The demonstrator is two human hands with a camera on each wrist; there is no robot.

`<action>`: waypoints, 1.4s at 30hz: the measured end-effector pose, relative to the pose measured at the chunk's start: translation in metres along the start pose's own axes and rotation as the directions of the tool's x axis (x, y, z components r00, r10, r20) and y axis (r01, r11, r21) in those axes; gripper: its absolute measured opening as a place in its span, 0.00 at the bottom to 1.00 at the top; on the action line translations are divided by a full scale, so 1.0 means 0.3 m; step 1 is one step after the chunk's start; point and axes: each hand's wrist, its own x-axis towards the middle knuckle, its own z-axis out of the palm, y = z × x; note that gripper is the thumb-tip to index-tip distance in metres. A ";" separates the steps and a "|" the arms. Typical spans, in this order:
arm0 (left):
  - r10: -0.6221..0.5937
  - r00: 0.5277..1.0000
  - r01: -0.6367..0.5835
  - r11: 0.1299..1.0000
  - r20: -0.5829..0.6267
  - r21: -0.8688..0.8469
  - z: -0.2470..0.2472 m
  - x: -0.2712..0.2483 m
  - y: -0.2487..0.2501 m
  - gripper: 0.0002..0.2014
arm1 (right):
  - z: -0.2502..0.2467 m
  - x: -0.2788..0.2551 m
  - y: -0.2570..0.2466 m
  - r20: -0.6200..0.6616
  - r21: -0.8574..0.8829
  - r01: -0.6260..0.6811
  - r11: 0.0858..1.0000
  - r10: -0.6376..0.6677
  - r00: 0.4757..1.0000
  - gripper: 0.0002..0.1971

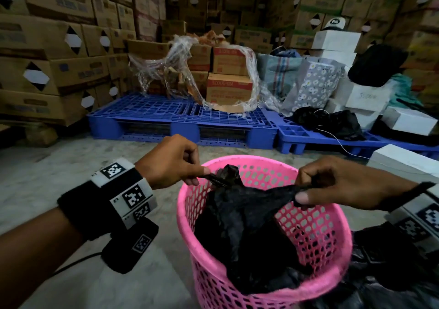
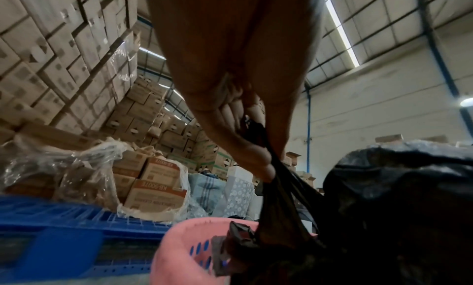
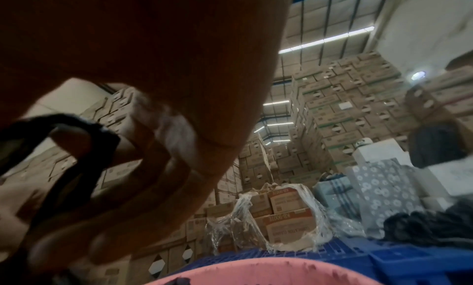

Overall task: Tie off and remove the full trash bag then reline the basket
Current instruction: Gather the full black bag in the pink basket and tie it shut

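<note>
A pink perforated basket [image 1: 330, 259] stands on the concrete floor with a black trash bag [image 1: 240, 218] inside it. My left hand [image 1: 175, 161] pinches one twisted handle strip of the bag above the basket's left rim. My right hand [image 1: 332, 182] grips the other strip above the right rim, and the plastic is stretched taut between them. The left wrist view shows my left hand [image 2: 258, 151] with the bag strip [image 2: 276, 192] running down to the basket [image 2: 179, 255]. In the right wrist view a black loop [image 3: 76, 153] wraps round my fingers [image 3: 143, 190].
Blue plastic pallets [image 1: 180, 116] lie just beyond the basket, carrying shrink-wrapped cartons [image 1: 228, 78], fabric bags [image 1: 311, 85] and white boxes [image 1: 365, 99]. Stacked cardboard boxes [image 1: 52, 47] wall the left and back. More black plastic [image 1: 389, 273] lies at the basket's right. Bare floor spreads to the left.
</note>
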 end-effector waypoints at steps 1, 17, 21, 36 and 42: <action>-0.008 1.000 0.008 1.000 0.010 -0.014 -0.004 -0.004 -0.008 0.12 | -0.002 -0.003 0.005 -0.014 0.069 0.006 0.998 -0.005 1.000 0.15; -0.118 0.983 0.150 0.955 0.139 -0.255 0.042 0.070 0.095 0.17 | 0.004 0.066 -0.050 -0.357 0.037 0.140 0.990 -0.118 0.927 0.06; -0.064 0.994 0.098 0.891 0.091 -0.443 0.142 0.081 0.196 0.17 | 0.029 0.106 -0.080 -0.346 -0.052 0.168 0.984 -0.175 0.922 0.04; 0.164 0.982 -0.129 0.945 0.093 -0.301 0.134 0.041 0.192 0.10 | 0.031 0.135 -0.023 -0.186 0.242 -0.030 0.970 0.076 0.979 0.28; 0.001 0.977 0.033 0.987 0.213 -0.156 0.120 0.044 0.156 0.17 | 0.064 0.133 -0.004 -0.246 -0.474 0.042 0.880 -0.178 0.953 0.04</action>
